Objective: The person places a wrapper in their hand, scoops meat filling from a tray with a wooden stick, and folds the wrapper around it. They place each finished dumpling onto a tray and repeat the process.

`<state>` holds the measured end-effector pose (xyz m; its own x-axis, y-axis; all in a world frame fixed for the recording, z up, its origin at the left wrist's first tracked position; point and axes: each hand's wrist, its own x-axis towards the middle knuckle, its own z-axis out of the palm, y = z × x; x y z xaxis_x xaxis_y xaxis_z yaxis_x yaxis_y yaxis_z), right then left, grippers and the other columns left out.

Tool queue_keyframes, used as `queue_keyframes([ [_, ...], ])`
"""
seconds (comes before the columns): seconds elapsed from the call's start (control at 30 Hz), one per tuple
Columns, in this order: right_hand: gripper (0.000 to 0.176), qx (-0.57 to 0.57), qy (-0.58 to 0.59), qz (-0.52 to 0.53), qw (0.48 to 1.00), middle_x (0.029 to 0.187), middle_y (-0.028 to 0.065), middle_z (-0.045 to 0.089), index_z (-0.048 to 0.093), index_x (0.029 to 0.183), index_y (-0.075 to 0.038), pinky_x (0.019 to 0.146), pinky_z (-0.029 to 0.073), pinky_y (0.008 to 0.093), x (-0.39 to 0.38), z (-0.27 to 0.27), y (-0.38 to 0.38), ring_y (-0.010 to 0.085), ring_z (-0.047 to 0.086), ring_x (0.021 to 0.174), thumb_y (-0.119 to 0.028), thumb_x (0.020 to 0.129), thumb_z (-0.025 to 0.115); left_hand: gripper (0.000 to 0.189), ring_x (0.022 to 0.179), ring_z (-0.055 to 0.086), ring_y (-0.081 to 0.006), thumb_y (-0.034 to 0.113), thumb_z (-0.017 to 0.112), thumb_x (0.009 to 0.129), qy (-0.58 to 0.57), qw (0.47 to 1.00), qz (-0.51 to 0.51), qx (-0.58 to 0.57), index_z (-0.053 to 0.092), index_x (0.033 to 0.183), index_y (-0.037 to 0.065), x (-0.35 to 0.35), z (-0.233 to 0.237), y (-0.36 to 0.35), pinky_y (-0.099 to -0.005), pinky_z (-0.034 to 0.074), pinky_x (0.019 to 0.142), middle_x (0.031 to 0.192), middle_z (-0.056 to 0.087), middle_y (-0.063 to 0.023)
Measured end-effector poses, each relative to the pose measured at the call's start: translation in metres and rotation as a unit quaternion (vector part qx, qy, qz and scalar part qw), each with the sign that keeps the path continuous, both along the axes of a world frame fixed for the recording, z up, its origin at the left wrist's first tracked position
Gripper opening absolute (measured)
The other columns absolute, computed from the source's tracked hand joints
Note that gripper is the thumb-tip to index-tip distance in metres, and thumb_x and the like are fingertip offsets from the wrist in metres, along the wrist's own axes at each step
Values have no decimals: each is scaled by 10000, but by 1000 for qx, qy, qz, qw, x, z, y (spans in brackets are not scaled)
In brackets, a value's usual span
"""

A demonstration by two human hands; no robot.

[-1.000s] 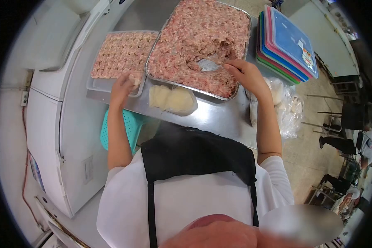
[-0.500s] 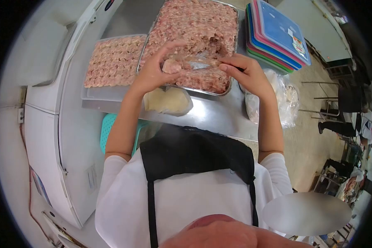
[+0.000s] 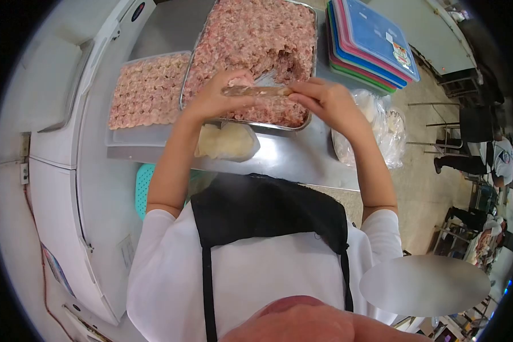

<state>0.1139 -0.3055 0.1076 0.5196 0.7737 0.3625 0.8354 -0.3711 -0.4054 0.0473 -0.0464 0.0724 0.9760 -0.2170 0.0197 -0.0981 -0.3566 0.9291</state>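
Observation:
My left hand (image 3: 215, 98) is curled around a meat-filled dumpling (image 3: 242, 81), partly hidden by the fingers, over the near part of a large metal tray (image 3: 256, 126) of ground meat (image 3: 251, 34). My right hand (image 3: 325, 102) pinches the right end of a flat brownish spatula (image 3: 259, 91), held level. Its left end reaches the dumpling in my left hand. Below my left hand, a stack of pale dumpling wrappers (image 3: 225, 142) in plastic lies by the tray. Left of the meat, a plastic tray (image 3: 137, 137) bears rows of filled dumplings (image 3: 148, 91).
Stacked coloured plastic lids (image 3: 373, 40) stand right of the meat tray. Clear plastic bags (image 3: 376, 131) with pale contents lie at the table's right edge. A turquoise basket (image 3: 144, 191) sits below the table edge at left. A white fridge (image 3: 57, 131) stands at left; people work far right.
My right hand has shifted slightly left and turned the spatula level, bringing it against the dumpling in my left hand. The whole view has shifted a little.

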Motion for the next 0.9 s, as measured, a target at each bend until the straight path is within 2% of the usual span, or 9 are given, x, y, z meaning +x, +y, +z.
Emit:
queue_keyframes([
  [0.1,186,-48,-82,-77,993,818,65,639,684,970,-131,614,492,371,-15,26,0,287,626,747,-271,852,647,346,843,575,-108,250,800,727,61,980,122,-146,624,958,62,-4,3,-12,-261,461,779,870,620,-8],
  [0.17,170,-18,-111,-57,992,803,51,632,687,956,-151,594,488,370,-22,13,7,276,624,723,-276,847,651,458,875,587,-122,255,802,724,-27,992,85,-90,599,1091,69,-2,1,-4,-279,466,811,956,627,-28],
  [0.3,188,-10,16,-68,998,769,87,597,686,1013,-69,615,461,316,-8,34,-11,244,588,681,-173,859,659,672,949,591,-151,237,800,732,0,991,131,-25,492,1312,94,-2,2,-2,-312,461,874,1081,614,-60],
  [0.4,218,3,135,-70,988,787,106,612,674,1025,-12,655,455,292,6,41,-31,212,585,707,-172,880,645,784,971,584,-165,244,800,734,-139,988,56,27,393,1392,113,-6,16,-2,-321,456,886,1077,609,-69],
  [0.53,261,-2,140,-1,990,826,128,630,662,1046,8,691,460,293,-4,36,-27,219,597,746,-205,899,626,579,956,584,-167,238,797,728,-181,982,29,42,544,1226,85,-2,20,-11,-319,455,882,1033,623,-62],
  [0.6,249,17,146,41,988,832,138,638,670,1035,-31,670,473,343,-2,17,-17,282,608,761,-227,887,627,446,995,599,-190,216,788,725,-51,998,-22,40,615,1105,59,-5,25,-10,-319,443,926,1066,645,-57],
  [0.7,227,-20,66,-11,998,845,126,642,674,1019,-79,649,483,381,1,20,-21,319,615,759,-250,878,628,362,849,557,-157,272,806,719,-122,992,-1,43,628,923,32,-4,17,-14,-312,459,782,885,616,-55],
  [0.8,214,-6,2,-76,997,852,106,637,672,1002,-115,632,483,396,-12,31,-17,323,616,741,-281,876,622,369,832,551,-163,285,800,725,-21,997,68,35,621,922,30,5,9,-9,-313,453,783,872,608,-62],
  [0.9,184,-8,-27,-79,996,799,111,596,686,999,-130,625,468,368,-13,22,-14,304,597,720,-247,863,645,419,902,575,-191,297,797,724,-65,995,32,69,617,1003,41,8,12,-4,-318,448,831,978,625,-93],
])
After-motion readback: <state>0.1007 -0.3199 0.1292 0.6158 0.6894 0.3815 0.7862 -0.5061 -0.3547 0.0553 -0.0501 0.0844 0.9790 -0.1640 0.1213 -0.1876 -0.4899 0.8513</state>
